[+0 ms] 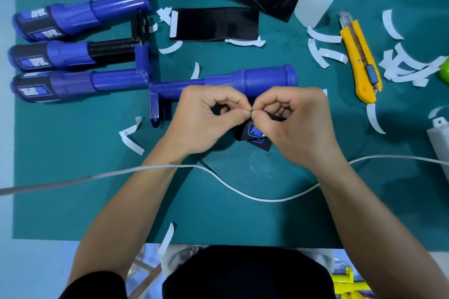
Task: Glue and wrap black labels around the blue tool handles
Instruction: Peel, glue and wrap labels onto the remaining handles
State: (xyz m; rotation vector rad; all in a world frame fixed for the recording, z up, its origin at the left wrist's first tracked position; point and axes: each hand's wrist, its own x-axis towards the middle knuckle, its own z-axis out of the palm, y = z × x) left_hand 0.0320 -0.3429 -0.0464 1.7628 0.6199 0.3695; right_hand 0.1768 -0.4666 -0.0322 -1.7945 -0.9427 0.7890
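Label (255, 134), thin black sheet with blue print, pinched at its top edge between fingers (239, 117) of left hand (206, 119) and right hand (296, 126); smooth blue cylindrical handle (267, 77) just beyond them.

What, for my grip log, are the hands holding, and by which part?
Both the left hand and the right hand pinch the black label at its top edge, with their thumb and forefinger tips meeting there.

Lying on green mat (73, 189): blue tool handles (73, 17) far left, black labels (216, 23) far, squeeze bottle (314, 0), yellow knife (359, 58) right, white strips (408, 68) scattered, white cable (243, 192) near.
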